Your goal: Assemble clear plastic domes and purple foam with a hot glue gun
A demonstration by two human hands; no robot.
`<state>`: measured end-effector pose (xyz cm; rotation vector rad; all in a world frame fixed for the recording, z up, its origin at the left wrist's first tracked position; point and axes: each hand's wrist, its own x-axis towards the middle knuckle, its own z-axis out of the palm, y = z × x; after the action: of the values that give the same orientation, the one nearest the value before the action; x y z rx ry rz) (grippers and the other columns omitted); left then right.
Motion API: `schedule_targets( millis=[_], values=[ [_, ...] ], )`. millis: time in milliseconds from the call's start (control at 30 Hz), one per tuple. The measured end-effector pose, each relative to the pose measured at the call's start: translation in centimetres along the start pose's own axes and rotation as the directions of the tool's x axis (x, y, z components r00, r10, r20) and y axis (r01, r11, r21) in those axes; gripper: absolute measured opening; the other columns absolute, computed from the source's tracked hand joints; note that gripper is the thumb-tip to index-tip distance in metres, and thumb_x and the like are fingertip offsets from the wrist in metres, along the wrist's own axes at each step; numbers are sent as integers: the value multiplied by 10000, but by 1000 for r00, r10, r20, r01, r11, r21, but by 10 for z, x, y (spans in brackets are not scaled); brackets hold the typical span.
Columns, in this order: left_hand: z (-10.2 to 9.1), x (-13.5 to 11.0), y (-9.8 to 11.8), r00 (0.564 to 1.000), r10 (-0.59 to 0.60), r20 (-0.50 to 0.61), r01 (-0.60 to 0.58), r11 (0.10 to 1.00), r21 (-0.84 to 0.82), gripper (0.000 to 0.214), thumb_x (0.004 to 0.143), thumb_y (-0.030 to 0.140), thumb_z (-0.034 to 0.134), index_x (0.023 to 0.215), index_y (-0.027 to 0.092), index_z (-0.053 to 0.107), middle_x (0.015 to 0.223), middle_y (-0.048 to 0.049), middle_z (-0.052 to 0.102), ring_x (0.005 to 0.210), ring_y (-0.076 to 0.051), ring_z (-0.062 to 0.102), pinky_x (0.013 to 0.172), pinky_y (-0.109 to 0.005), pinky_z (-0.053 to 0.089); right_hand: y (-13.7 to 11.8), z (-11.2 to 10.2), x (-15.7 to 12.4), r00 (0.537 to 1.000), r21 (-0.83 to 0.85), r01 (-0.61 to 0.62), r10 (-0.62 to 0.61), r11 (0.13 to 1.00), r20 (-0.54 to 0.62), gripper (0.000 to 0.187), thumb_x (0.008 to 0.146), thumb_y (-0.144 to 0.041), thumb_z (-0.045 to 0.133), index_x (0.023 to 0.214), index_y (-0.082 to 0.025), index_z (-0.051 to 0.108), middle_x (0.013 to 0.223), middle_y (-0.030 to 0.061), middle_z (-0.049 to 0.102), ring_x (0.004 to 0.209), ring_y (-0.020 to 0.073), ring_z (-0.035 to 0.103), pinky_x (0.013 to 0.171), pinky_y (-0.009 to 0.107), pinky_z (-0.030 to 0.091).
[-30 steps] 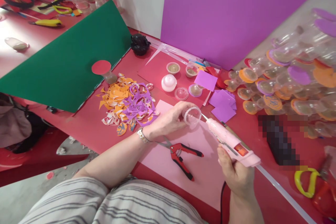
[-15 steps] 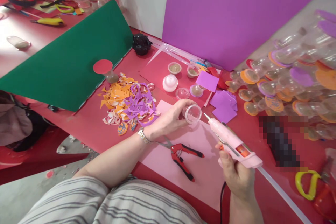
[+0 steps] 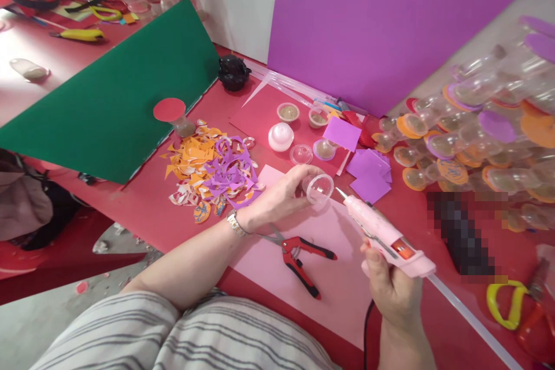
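Note:
Between the thumb and fingers of my left hand (image 3: 291, 192) is a clear plastic cup (image 3: 321, 189), its round rim turned toward me. My right hand (image 3: 392, 292) is wrapped round a pink hot glue gun (image 3: 381, 231), with a long glue stick (image 3: 470, 318) running out of its back. The gun's metal nozzle points at the cup's rim, a small gap apart from it. Below my left hand, red-handled pruning snips (image 3: 299, 260) lie with handles spread on a pink sheet (image 3: 342, 300).
Orange and purple paper scraps (image 3: 217, 167) are heaped at left. Purple paper squares (image 3: 370, 173), a clear lid (image 3: 301, 154) and sand-filled cups (image 3: 288, 112) lie beyond the cup. Stacked bottle shapes (image 3: 472, 121) stand at right, above yellow-handled scissors (image 3: 507, 303). A green board (image 3: 130, 92) leans at left.
Almost nothing differs. The cup and the glue gun have shifted very slightly; both hands keep the same hold.

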<state>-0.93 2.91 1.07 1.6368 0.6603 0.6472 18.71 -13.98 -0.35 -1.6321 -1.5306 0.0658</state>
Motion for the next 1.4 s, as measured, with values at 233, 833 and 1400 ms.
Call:
schedule_targets(
  millis=[233, 833, 1400],
  values=[
    [-1, -1, 0, 1000, -5, 12, 5, 999, 43, 336, 859, 156, 632, 1184, 198, 558, 1113, -61, 624, 861, -150, 560, 800, -310, 489, 0, 1, 1, 998, -89, 51, -53, 995, -20, 323, 965, -458, 621, 850, -164, 687, 676, 79, 725, 543, 195, 690, 493, 279, 582],
    [-1, 0, 2, 1000, 13, 15, -14, 999, 45, 295, 876, 192, 642, 1167, 202, 590, 1097, -62, 621, 873, -155, 570, 803, -305, 492, -4, 0, 7, 999, -108, 47, -44, 993, 31, 263, 970, -425, 611, 889, -177, 646, 748, 81, 697, 605, 192, 681, 513, 278, 562],
    [0, 1, -5, 1000, 23, 6, -23, 1000, -12, 323, 883, 241, 659, 1191, 202, 572, 1125, -68, 628, 877, -156, 596, 804, -310, 514, -6, 0, 9, 997, -124, 67, -63, 990, 37, 245, 973, -400, 607, 865, -184, 641, 739, 77, 697, 623, 200, 694, 506, 285, 562]
  ],
)
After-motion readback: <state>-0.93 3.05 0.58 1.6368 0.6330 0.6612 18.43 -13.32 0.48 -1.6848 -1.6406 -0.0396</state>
